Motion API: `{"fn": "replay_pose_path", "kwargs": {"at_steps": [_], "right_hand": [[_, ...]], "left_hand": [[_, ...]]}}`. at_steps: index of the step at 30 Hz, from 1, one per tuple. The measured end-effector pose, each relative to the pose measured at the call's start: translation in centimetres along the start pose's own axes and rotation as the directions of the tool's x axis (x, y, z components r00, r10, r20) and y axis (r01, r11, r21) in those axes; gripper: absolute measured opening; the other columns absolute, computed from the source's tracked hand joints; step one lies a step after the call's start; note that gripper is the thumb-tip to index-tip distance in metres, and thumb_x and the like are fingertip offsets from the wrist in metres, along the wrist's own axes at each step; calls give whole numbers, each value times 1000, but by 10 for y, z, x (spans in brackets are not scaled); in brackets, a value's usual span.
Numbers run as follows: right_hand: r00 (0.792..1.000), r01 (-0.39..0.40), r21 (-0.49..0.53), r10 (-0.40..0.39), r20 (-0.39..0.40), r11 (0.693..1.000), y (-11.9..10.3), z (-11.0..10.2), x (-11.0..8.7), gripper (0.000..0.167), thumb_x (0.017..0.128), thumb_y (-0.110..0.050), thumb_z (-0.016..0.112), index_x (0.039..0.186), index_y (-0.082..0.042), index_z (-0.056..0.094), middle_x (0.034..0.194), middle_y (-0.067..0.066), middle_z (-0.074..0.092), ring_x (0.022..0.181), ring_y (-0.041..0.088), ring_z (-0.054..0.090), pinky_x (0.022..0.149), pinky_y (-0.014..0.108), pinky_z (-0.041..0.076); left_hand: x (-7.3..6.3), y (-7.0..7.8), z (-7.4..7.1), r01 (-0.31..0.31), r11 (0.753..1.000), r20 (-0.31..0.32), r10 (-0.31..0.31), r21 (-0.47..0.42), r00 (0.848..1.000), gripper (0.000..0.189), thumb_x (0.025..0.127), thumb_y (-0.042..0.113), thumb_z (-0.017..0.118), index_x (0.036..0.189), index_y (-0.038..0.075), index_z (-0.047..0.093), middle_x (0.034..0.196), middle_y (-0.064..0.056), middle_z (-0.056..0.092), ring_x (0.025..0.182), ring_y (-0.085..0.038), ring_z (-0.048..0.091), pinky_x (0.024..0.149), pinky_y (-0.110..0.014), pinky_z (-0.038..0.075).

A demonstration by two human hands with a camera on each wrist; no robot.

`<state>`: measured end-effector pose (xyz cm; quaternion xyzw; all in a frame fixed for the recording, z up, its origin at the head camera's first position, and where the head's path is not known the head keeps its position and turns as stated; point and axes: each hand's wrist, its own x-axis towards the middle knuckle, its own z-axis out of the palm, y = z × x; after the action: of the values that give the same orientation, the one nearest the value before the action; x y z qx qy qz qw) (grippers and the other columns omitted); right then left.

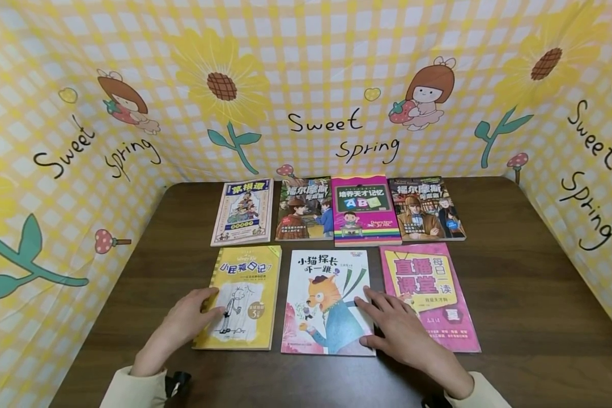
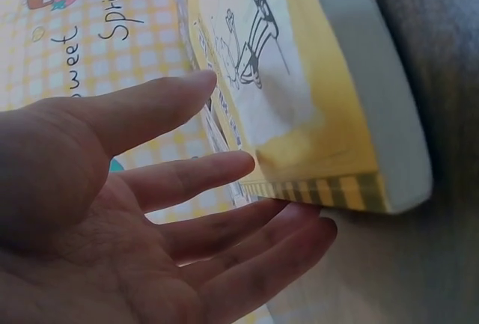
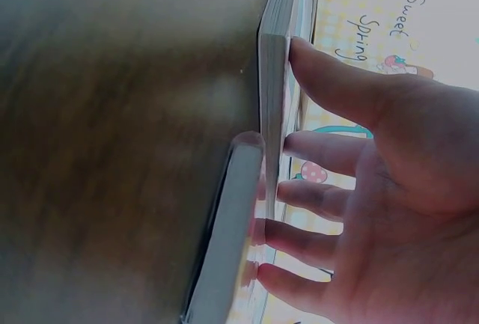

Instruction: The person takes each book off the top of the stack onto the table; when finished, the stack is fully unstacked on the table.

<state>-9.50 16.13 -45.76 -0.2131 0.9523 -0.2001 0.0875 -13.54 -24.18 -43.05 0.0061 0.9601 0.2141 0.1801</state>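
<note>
At the left of the front row lies a thick yellow paperback book (image 1: 255, 309) with a stick-figure drawing. My left hand (image 1: 190, 313) is at its left edge; in the left wrist view the fingers extend loosely, the lower fingertips by the striped edge. In the middle is a thin picture book (image 1: 323, 314) with an orange cat in blue. My right hand (image 1: 395, 326) spreads over its right edge, thumb near the lower corner. Beneath and beside that hand lies a pink book (image 1: 461, 317). Whether the right fingertips press on the covers, I cannot tell.
Behind runs a row of several books: a cream one (image 1: 242, 212), a detective book (image 1: 304, 218), a magenta ABC book (image 1: 364, 212) and another detective book (image 1: 425, 209). Yellow checked cloth (image 1: 306, 45) walls the brown table (image 1: 530, 294) on the back and sides.
</note>
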Motion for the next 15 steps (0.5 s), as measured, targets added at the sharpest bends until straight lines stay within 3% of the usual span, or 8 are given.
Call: {"fn": "replay_pose_path", "kwargs": {"at_steps": [8, 12, 15], "right_hand": [[1000, -6, -2, 6, 15, 1000, 0, -2, 1, 68, 85, -40, 72, 143, -15, 48, 151, 13, 36, 129, 42, 40, 100, 64, 31], [1000, -5, -2, 5, 17, 1000, -1, -2, 1, 68, 84, -40, 72, 143, -15, 48, 151, 13, 36, 129, 42, 40, 101, 64, 31], [1000, -7, -3, 7, 13, 1000, -1, 0, 1, 68, 84, -41, 72, 143, -15, 48, 151, 12, 36, 129, 42, 40, 101, 64, 31]], "left_hand": [[-2, -3, -9, -17, 1000, 46, 16, 3, 999, 63, 93, 34, 63, 138, -7, 46, 138, -34, 43, 126, -51, 40, 95, -62, 39], [-11, 4, -9, -20, 1000, -24, 20, 18, 999, 62, 93, 32, 64, 138, -6, 46, 141, -34, 37, 125, -53, 38, 94, -65, 38], [-19, 15, -5, -100, 995, -92, 102, 26, 991, 57, 92, 26, 65, 136, -6, 48, 140, -34, 40, 123, -52, 42, 94, -65, 39]]}}
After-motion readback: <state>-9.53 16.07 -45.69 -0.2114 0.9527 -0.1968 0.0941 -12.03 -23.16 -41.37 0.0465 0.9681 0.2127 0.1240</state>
